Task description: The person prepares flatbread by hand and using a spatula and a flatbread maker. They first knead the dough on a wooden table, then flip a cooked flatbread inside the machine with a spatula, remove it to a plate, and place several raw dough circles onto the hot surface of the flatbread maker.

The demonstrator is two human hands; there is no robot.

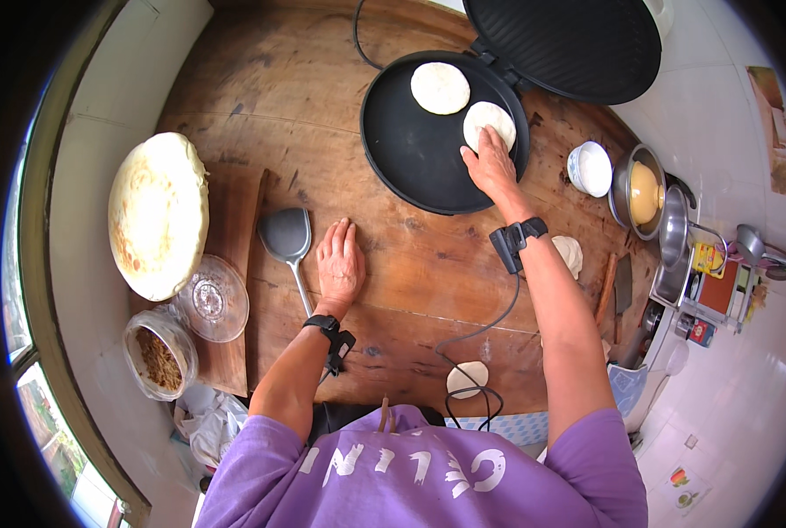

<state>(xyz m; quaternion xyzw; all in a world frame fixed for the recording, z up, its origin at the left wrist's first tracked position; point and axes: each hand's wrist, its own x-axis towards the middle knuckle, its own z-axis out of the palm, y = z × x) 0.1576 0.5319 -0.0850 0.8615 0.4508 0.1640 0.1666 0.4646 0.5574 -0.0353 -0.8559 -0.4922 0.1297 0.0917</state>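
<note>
My right hand [490, 165] reaches over the black electric griddle [406, 158] and lays its fingertips on a flat round of dough [489, 120], thumb spread to the side. Farther back on the same plate lies a second pale dough round [439, 88]. The ribbed griddle lid [567, 43] is raised. Palm down on the wooden table [393, 290], my left hand [340, 261] rests with straight fingers and holds nothing. Just left of it lies a spatula [286, 232] with a dark blade and a metal handle.
Browned flatbreads [158, 214] sit at left, beside a clear lid [212, 298] and a plastic-lined container of brown filling [157, 356]. Right are a white bowl [589, 169], a metal bowl [643, 221], a dough lump [567, 255] and a cleaver [622, 284]. A dough disc [467, 379] lies near me, by a cable.
</note>
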